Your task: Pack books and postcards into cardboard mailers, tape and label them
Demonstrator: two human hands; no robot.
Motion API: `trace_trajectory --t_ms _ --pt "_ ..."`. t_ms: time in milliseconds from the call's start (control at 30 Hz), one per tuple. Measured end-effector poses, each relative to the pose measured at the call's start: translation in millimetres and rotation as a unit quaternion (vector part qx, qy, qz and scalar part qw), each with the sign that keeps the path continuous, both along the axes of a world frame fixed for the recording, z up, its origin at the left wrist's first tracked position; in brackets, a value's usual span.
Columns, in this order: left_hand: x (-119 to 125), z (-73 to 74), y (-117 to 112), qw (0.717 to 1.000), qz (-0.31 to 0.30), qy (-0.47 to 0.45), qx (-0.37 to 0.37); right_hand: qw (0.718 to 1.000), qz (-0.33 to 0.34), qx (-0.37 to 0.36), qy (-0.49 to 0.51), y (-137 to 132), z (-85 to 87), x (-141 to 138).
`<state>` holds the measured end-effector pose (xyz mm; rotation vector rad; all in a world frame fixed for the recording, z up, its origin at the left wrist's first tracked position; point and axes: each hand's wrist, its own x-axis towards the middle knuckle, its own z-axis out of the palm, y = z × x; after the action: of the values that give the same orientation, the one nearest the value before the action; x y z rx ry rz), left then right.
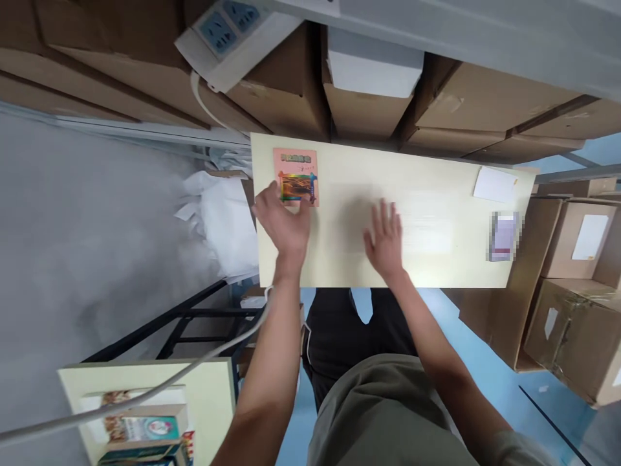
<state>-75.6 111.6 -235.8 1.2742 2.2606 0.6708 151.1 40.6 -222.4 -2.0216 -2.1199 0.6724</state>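
Observation:
A pink booklet [297,162] with a dark picture in a rainbow-coloured frame lies near the left end of the cream table [436,181]. My left hand [286,223] is over its lower part, thumb and fingers apart; whether they touch the cover I cannot tell. Toward the middle of the table my right hand [387,243] is spread open, palm down, with nothing in it. Beside and under it is a faint shiny patch [427,226], perhaps clear film. A shadow falls between my two hands.
A white paper [495,184] and a blurred phone-like item [503,236] lie at the table's right end. Cardboard boxes [361,116] line the back under a power strip [233,39]. A white cable [194,366] crosses lower left. More boxes [567,323] stand right.

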Motion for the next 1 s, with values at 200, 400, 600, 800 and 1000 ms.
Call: trace_trajectory --t_ms 200,400,600,800,1000 --pt "-36.1 -13.0 24.1 0.991 0.067 -0.002 -0.116 0.988 0.088 -0.069 0.103 35.8 -6.2 -119.4" --pt "-35.8 -1.9 28.3 0.991 0.074 -0.063 -0.094 0.986 0.027 -0.060 0.155 55.7 -28.8 -139.0" --pt "7.9 47.3 -26.7 0.968 0.044 -0.239 0.059 0.936 -0.102 -0.016 0.336 51.4 -9.7 -85.0" --pt "83.7 33.5 -87.2 0.909 0.043 -0.413 -0.022 0.912 -0.241 -0.044 0.330 8.2 15.2 32.3" --pt "107.4 -3.7 -104.5 0.937 0.022 -0.342 -0.067 0.913 -0.258 -0.027 0.314 -6.0 -10.6 58.4"
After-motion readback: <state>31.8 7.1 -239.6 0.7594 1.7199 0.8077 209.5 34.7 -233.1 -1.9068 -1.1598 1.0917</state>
